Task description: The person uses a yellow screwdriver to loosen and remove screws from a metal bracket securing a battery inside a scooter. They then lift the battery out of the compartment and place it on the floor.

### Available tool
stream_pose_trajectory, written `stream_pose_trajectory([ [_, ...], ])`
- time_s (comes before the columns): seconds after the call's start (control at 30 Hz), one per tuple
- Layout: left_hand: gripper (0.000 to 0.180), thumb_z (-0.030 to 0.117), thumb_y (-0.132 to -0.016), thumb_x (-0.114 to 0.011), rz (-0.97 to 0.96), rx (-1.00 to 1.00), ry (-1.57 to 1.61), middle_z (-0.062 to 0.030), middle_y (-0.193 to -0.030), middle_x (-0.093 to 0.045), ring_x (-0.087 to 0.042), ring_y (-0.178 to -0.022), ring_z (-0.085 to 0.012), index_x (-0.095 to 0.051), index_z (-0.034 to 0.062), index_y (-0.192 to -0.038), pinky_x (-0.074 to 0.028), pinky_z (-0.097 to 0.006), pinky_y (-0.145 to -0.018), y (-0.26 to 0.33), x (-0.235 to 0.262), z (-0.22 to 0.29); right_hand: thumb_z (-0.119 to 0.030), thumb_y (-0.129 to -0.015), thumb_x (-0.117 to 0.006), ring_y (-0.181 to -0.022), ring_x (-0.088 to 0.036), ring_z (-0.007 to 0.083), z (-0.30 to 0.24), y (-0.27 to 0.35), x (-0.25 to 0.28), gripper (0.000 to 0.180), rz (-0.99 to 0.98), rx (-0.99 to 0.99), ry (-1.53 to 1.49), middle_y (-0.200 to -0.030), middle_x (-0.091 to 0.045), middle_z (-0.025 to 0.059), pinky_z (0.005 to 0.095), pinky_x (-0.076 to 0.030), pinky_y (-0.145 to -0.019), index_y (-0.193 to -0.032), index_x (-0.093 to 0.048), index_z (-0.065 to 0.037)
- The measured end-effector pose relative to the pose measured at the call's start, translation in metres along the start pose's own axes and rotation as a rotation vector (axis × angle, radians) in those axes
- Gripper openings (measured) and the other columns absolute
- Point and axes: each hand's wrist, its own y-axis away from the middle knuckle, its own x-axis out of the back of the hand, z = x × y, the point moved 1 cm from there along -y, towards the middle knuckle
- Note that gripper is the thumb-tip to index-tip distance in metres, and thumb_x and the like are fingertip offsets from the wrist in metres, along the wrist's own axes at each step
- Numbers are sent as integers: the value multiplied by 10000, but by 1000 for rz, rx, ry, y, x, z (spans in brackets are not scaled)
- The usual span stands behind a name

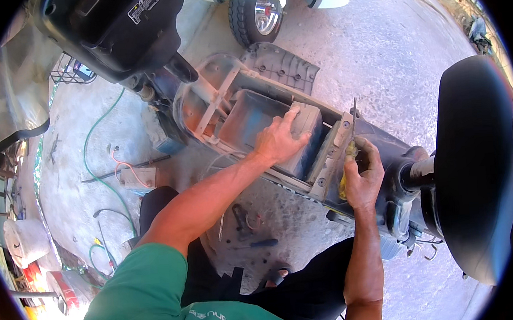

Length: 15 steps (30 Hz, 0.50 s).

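My left hand [279, 137] lies on top of a dusty grey battery [306, 121], thumb and index finger spread apart. The battery sits in the open frame compartment [244, 71] of an electric scooter, beside a second dark, dusty block [251, 120]. Just right of the compartment's end crossbar [331, 155], my right hand [364, 173] is closed around a screwdriver with a yellow handle [343, 187]. Its thin metal shaft [354, 113] points away from me. The underside of my left palm is hidden.
A black seat [477, 168] rises at the right, and a black plastic part [117, 33] at the upper left. A removed grey cover [282, 66] lies beyond the frame. Batteries [139, 179], a green cable [91, 139] and a blue-handled tool [264, 242] are on the concrete floor.
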Motion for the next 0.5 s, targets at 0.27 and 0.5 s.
stream_pose_trajectory([
  [0.27, 794, 531, -882, -649, 17, 14, -39, -294, -1277, -616, -632, -1142, -481, -384, 187, -1546, -513, -532, -985, -8, -4, -3, -27, -838, -662, -990, -675, 201, 1, 2, 3, 407, -22, -8, -3, -1120, -673, 142, 328, -541, -882, -1234, -626, 59],
  [0.5, 995, 609, -846, -663, -91, 157, -63, -290, -1359, -543, -593, -1218, -501, -198, 229, -1639, -499, -522, -1028, -2, 5, -1, -20, -833, -663, -980, -682, 208, 1, 3, 3, 410, -34, 21, 36, -1119, -675, 145, 329, -551, -864, -1233, -623, 60],
])
